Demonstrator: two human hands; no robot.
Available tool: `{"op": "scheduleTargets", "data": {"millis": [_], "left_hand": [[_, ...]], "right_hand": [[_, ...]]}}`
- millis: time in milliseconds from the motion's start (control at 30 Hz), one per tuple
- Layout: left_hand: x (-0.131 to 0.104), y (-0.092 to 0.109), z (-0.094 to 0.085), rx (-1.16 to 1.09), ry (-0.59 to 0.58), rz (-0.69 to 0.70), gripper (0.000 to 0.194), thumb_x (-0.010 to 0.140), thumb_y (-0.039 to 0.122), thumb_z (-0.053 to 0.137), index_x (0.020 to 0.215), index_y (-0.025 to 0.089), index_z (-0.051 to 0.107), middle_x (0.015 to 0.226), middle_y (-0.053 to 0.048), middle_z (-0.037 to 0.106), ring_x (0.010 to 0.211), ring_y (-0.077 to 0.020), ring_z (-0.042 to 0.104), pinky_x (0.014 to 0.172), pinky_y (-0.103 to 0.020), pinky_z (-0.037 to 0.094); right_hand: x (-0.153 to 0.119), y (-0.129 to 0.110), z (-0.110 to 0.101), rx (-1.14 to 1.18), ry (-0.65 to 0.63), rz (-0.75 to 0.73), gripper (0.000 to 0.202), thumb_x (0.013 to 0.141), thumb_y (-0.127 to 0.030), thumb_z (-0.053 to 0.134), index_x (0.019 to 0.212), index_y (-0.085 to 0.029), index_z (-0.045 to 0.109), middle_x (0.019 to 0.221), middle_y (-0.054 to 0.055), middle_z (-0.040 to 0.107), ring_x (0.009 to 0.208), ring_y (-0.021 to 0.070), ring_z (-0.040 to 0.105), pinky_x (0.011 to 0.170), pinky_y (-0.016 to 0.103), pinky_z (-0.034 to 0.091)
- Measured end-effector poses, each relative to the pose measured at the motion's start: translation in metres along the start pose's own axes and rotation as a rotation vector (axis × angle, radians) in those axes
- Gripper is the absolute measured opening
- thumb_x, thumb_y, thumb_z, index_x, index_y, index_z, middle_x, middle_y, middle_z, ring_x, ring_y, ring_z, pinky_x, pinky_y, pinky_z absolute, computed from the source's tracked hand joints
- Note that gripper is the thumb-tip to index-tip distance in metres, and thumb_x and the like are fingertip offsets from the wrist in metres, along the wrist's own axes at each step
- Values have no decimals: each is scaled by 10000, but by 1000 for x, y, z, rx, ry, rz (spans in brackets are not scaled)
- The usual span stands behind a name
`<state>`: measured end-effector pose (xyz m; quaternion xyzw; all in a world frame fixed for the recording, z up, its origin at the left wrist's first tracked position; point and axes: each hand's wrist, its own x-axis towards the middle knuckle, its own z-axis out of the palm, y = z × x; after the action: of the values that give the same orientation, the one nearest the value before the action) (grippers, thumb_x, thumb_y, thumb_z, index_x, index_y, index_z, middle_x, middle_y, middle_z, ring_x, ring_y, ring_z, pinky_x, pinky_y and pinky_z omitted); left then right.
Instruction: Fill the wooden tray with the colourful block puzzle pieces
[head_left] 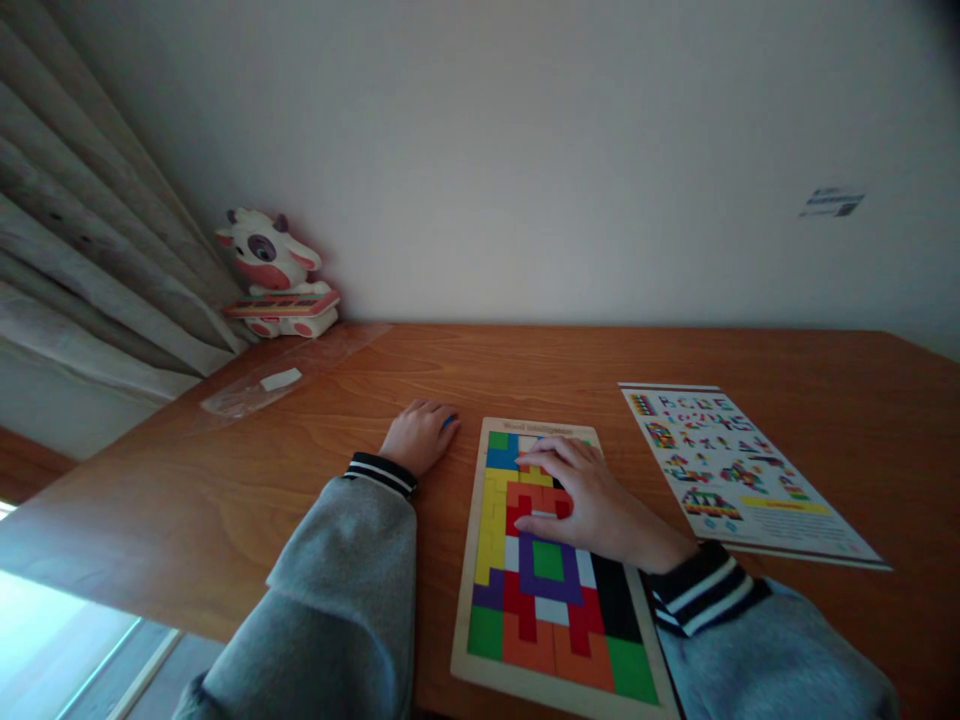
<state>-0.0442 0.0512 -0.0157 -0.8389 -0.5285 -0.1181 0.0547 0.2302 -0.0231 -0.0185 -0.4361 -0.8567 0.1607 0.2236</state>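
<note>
A wooden puzzle board [459, 640] lies on the table in front of me, filled with blocks in several colours. Above its upper right part is my right hand [581, 495], thumb and fingers apart, over or touching the blocks; the hand hides some of them. A green block [547, 562] inside a purple frame-shaped block [529, 580] shows below my thumb. Left of the board, my left hand [421, 437] rests on the table with its fingers curled. A bit of a small blue block [449, 421] shows between its thumb and fingers.
A printed sheet of block patterns [712, 460] lies right of the board. Far left stand a toy cow with a keyboard [274, 270] and clear plastic wrapping [244, 402]. A curtain [90, 230] hangs by the table's left edge; a wall [525, 170] rises behind.
</note>
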Motion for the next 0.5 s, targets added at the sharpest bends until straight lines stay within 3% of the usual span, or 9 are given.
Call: {"op": "scheduleTargets", "data": {"millis": [300,500], "left_hand": [[1,2,2,-26,54,14,248,984,327,519,1131,173,647,1051,-81,715,999,-234,647,924,-358,511],[0,6,2,-119,67,129,252,988,343,498,1072,188,677,1075,-80,716,1025,-240,646,941,-385,513]], "right_hand": [[1,1,8,-80,88,35,503,891,-563,593,1283,-248,580,1297,104,579,1223,296,511,1059,525,393],[2,5,11,-83,172,48,405,913,-505,586,1241,-268,602,1237,96,599,1195,302,523,1021,537,415]]}}
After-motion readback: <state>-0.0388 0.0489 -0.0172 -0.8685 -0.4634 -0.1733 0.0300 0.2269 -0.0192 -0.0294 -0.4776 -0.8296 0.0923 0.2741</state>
